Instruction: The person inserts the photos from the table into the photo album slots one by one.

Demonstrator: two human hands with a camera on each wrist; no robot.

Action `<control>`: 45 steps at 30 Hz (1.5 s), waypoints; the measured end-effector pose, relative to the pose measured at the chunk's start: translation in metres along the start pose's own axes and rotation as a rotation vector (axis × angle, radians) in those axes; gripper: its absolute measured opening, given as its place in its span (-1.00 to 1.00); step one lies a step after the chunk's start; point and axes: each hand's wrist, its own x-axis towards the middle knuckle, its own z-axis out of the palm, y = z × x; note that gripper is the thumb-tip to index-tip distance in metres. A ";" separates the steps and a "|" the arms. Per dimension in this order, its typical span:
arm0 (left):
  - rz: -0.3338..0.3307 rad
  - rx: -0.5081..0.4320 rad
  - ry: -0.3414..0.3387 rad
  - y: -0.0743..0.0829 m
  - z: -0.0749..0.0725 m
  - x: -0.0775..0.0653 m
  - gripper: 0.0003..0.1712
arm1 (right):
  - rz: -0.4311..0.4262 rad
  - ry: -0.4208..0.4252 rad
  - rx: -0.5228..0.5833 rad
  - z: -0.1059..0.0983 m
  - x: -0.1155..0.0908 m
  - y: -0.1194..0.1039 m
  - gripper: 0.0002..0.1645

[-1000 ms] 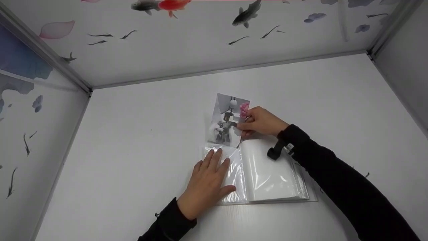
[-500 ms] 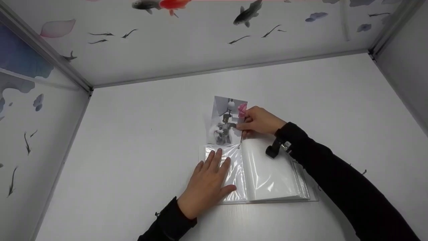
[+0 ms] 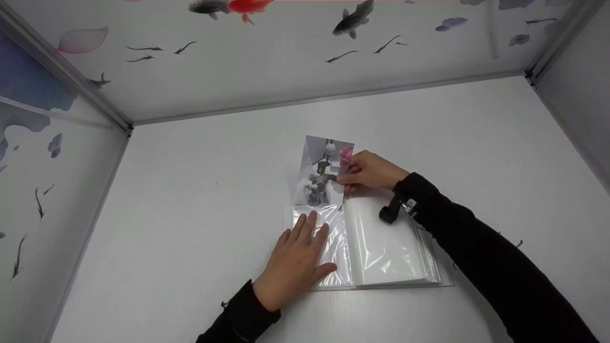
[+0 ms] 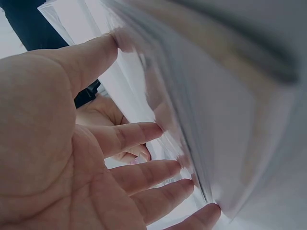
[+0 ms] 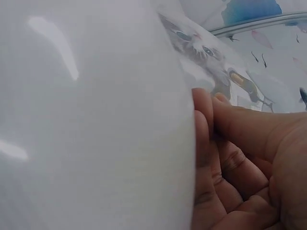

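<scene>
A photo album [image 3: 388, 247] lies spread on the table, its left clear pocket [image 3: 333, 224] shiny and wrinkled. My left hand [image 3: 293, 267] rests flat on that pocket with fingers spread; the left wrist view shows its fingertips touching the sleeve. Above the pocket's top edge stands a photo print [image 3: 319, 166] with a grey scene and a pink flower. My right hand [image 3: 374, 171] pinches the print's right edge between thumb and fingers. In the right wrist view a cat's face shows on the print [image 5: 206, 55], and the raised album page [image 5: 105, 115] covers part of the fingers.
The white table [image 3: 190, 214] surrounds the album. A back wall [image 3: 267, 71] printed with fish borders it, with side walls left and right. A black camera mount [image 3: 390, 213] on the right wrist hangs over the right page.
The print has shifted slightly down and left, its lower edge now at the pocket's top edge; over the last half second it barely moves. My left hand stays in place.
</scene>
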 end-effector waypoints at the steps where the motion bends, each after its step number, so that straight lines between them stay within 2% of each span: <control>1: 0.002 0.004 0.006 0.000 0.000 0.000 -0.10 | 0.003 0.000 0.001 0.000 0.000 0.000 -0.72; 9: 0.020 0.036 0.053 0.000 0.001 0.000 -0.12 | 0.012 -0.001 -0.034 -0.001 -0.001 -0.003 -0.72; 15: 0.011 0.001 0.034 0.000 0.001 0.000 -0.11 | 0.003 -0.011 -0.003 -0.002 0.000 0.002 -0.73; 28: -0.009 -0.045 0.003 -0.001 0.001 0.001 -0.10 | -0.006 -0.019 -0.037 -0.001 0.001 0.005 -0.69; 35: -0.016 -0.032 0.010 0.001 0.000 0.002 -0.11 | -0.039 -0.013 -0.039 -0.001 -0.002 0.002 -0.71; 45: 0.001 0.036 0.061 0.001 0.002 0.004 -0.10 | -0.017 -0.010 -0.021 0.001 -0.002 -0.001 -0.75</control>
